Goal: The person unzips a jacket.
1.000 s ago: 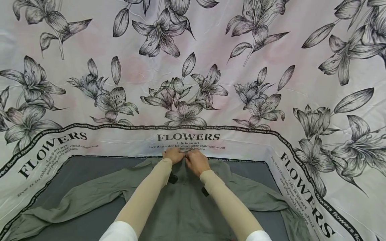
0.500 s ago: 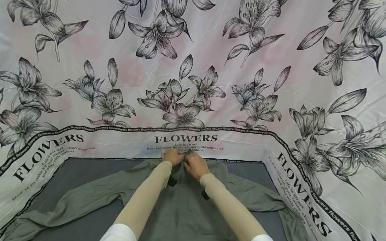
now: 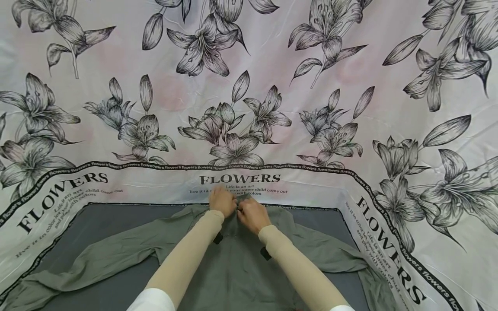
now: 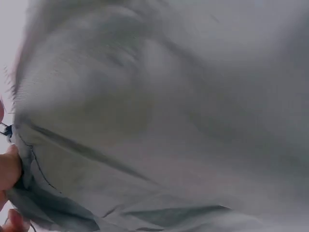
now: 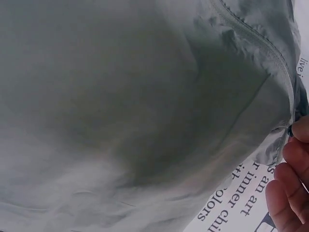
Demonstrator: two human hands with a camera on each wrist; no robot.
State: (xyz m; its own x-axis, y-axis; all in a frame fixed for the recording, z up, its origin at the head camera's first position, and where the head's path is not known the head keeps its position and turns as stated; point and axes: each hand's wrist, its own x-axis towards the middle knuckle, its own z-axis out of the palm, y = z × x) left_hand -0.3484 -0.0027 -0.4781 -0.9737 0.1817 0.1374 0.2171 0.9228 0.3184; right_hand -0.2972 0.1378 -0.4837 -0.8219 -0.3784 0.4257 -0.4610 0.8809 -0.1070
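Grey-green fabric forms a long-sleeved garment [image 3: 249, 272], which lies spread over a dark grey panel [image 3: 116, 216], its collar end on the white floral cloth [image 3: 319, 188] beyond. Its sleeves [image 3: 113, 250] reach out to both sides. Left hand [image 3: 223, 202] and right hand [image 3: 253, 214] meet closely at the collar. The left, blurred in the head view, has curled fingers gripping the fabric's edge; the right pinches a small dark piece [image 5: 290, 130] at the end of a curved seam [image 5: 263, 41]. Beige sleeves [image 3: 188, 261] cover the person's forearms.
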